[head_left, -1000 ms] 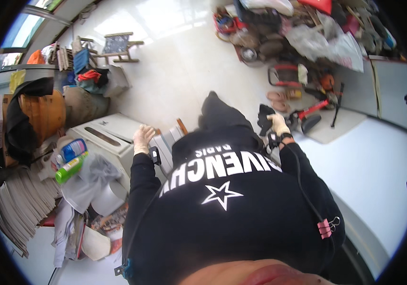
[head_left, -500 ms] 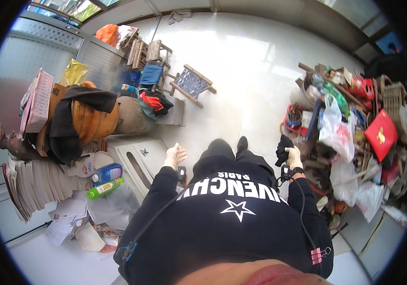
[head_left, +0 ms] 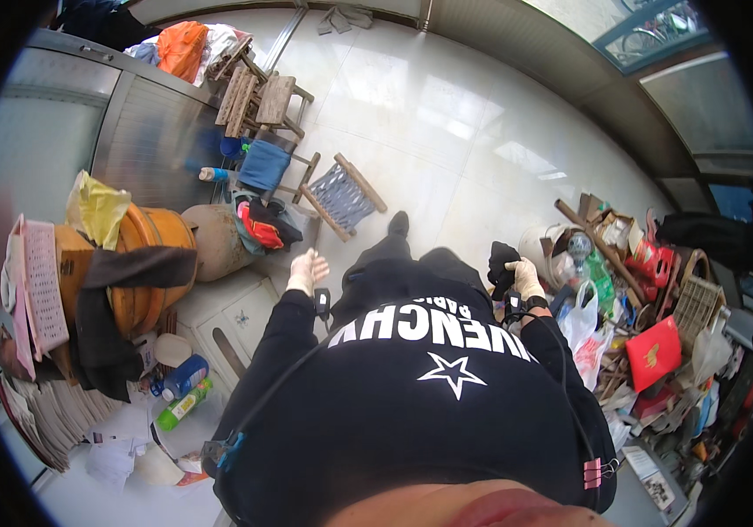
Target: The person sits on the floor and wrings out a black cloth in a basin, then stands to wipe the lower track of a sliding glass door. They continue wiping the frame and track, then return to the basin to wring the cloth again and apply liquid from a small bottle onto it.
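Right fingers [head_left: 517,265] | black bundle [head_left: 500,270] gripped | bulk on their left

Left of the frame's centre, a stool [head_left: 343,197] stands beyond the left hand [head_left: 308,271]; right of centre, a bundle [head_left: 502,263] is in the right hand [head_left: 527,279]. Bottles [head_left: 185,378] lie lower left; a basket [head_left: 698,305] sits amid clutter [head_left: 655,353] at right.

The held cloth [head_left: 503,262] looks matt, the floor [head_left: 446,158] smooth and glossy.
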Demonstrator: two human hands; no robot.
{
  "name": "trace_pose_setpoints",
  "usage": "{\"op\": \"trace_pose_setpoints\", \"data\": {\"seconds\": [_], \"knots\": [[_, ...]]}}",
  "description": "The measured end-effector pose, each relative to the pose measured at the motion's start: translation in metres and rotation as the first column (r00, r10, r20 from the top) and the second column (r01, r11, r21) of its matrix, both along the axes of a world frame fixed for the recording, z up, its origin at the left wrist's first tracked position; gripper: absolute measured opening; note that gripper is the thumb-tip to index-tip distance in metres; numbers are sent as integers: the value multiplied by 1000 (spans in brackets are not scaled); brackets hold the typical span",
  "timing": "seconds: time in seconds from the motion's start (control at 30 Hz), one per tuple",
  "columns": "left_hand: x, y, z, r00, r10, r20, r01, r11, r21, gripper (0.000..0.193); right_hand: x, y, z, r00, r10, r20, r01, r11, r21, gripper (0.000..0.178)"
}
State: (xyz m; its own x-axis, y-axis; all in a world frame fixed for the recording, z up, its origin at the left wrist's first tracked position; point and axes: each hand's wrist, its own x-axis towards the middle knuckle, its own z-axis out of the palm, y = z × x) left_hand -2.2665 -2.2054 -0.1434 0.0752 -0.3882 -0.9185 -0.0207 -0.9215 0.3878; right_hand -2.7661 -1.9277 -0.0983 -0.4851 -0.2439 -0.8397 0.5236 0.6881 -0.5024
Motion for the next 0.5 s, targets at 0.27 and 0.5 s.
{"op": "trace_pose_setpoints", "data": {"seconds": [0.27, 0.5], "knots": [[-140, -192, 16, 993, -109, -45, 104, 990, -94, 50, -90, -129, 7, 993, -112, -33, 109, 990, -88, 36], [-200, -249, 5, 998, 19, 64, -15, 998, -63, 42, -229, -321, 7, 891, 341, -300, -363, 932, -19, 46]]}}
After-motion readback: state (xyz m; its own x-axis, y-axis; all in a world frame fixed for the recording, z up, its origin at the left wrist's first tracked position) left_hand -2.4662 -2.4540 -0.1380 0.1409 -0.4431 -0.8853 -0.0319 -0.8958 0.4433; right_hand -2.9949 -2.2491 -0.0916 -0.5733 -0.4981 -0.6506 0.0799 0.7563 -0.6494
